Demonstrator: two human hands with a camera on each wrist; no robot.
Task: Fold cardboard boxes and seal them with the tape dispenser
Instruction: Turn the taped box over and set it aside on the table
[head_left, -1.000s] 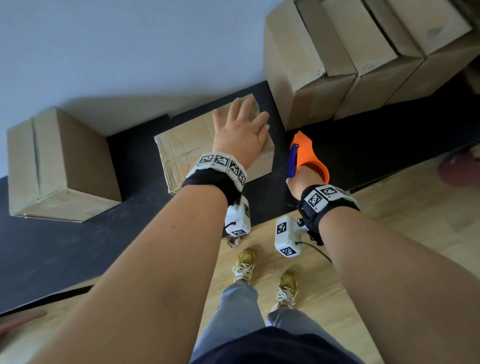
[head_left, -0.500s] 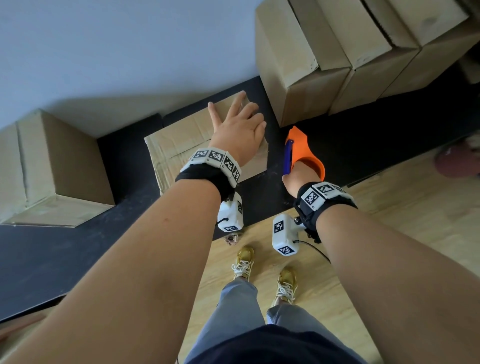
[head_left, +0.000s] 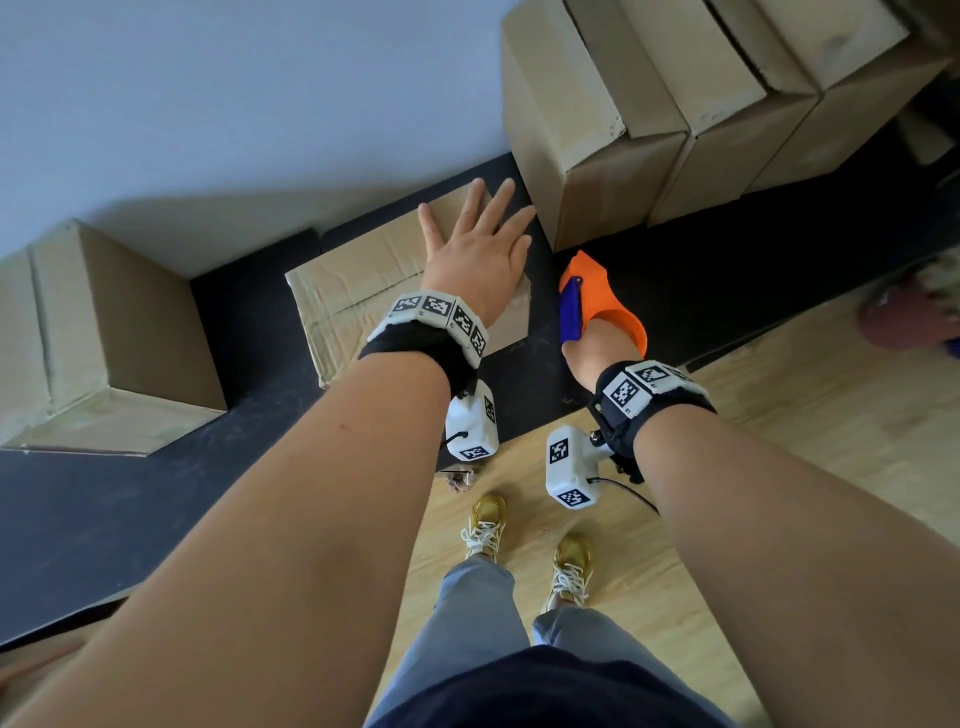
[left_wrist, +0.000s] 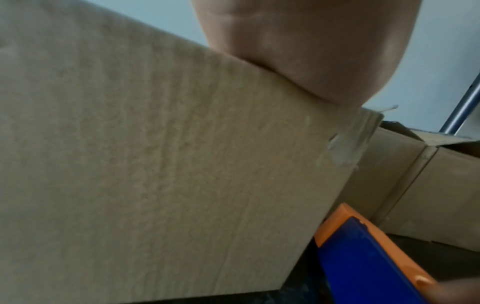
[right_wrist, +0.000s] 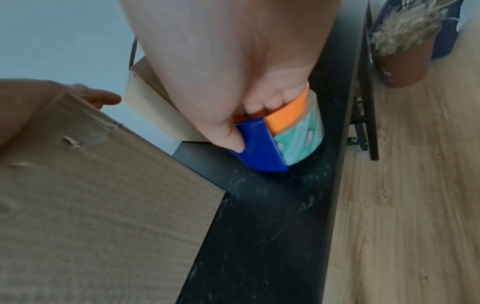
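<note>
Three large cardboard boxes (head_left: 675, 104) are stacked side by side at the upper right of the head view, standing on the black tabletop (head_left: 234, 467), and a further closed box (head_left: 93, 338) is seen at the far left of the frame. The tabletop runs diagonally across the frame, with a pale wall above it and a wooden floor (head_left: 779, 441) below and to the right. A smaller, creased cardboard box (head_left: 363, 280) is set near the centre of the frame, just left of the stacked boxes; torn paper and tape residue are visible at its near right corner in the wrist views. The left hand (head_left: 475, 260) is laid flat on top of this box with its fingers straight and spread, the fingertips reaching the far edge. Just to the right of the box, the orange and blue tape dispenser (head_left: 592, 301) is held down on the tabletop, apart from the box. The right hand (right_wrist: 233, 86) is wrapped around the dispenser, with the thumb pressed on the blue part and the fingers curled over the orange band; a patterned tape roll (right_wrist: 301, 139) is seen inside it. A reddish plant pot (right_wrist: 405, 63) is seen on the floor at the upper right of the right wrist view.
</note>
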